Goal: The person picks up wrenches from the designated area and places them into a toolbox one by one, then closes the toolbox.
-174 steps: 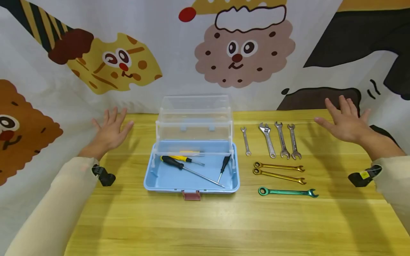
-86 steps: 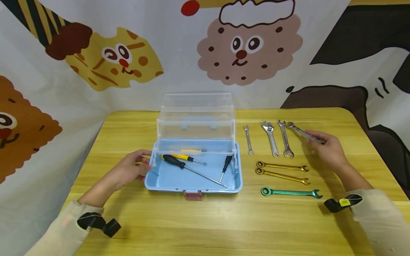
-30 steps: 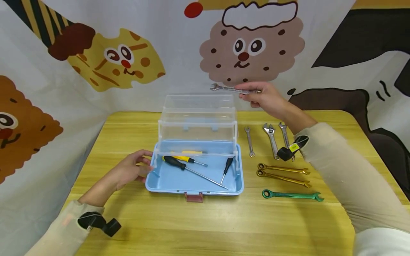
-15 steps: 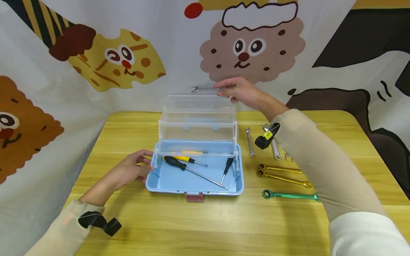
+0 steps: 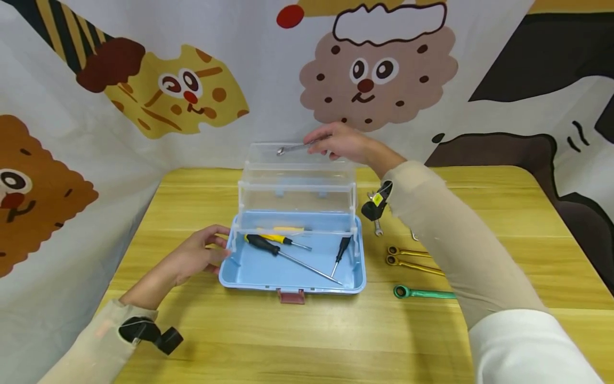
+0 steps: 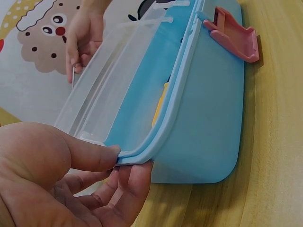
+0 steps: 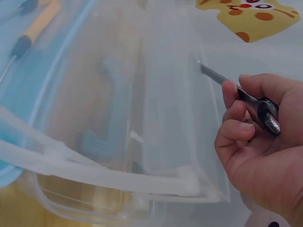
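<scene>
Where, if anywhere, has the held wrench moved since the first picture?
Yes, leftward: from right of the blue toolbox, the held wrench now overlaps its clear top section in view.

Cartoon-printed cloth (image 5: 273,69), apparently, behind yellowish table (image 5: 297,341).

1. You can read no words, brands, numbers or signs in the three views.
2. On your right wrist, the black camera (image 5: 371,211) carries a small yellow label (image 5: 378,199); whatever is marked on it is too small for you to make out.
3. On the open-end wrench (image 7: 251,101) in your right hand (image 7: 265,146), glare and blur keep you from reading any marking.
4. On the green ratcheting wrench (image 5: 427,294) and the gold ratcheting wrenches (image 5: 417,265), partly hidden by your right sleeve (image 5: 460,245), any stamping is too small for you to read.
</scene>
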`<action>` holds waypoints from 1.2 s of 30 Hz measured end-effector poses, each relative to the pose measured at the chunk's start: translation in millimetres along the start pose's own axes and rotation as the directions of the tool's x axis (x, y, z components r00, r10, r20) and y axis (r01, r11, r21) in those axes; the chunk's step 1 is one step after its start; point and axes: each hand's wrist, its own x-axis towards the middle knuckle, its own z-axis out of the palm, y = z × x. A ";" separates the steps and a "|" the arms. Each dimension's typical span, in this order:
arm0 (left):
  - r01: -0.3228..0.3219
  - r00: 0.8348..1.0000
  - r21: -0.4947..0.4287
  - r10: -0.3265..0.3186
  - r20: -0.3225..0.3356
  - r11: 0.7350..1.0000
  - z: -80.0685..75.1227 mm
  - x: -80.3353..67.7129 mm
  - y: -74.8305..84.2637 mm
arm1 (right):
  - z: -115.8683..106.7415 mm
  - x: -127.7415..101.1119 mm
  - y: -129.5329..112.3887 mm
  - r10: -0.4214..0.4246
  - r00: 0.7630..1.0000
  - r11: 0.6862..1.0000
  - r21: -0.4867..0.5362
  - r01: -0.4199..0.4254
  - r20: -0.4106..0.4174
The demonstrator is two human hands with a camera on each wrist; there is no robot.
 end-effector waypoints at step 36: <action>0.004 1.000 -0.015 -0.003 0.013 1.000 -1.5 0.7 -2.7 | -4.8 -10.2 16.2 -0.075 0.994 0.991 0.100 0.083 -0.081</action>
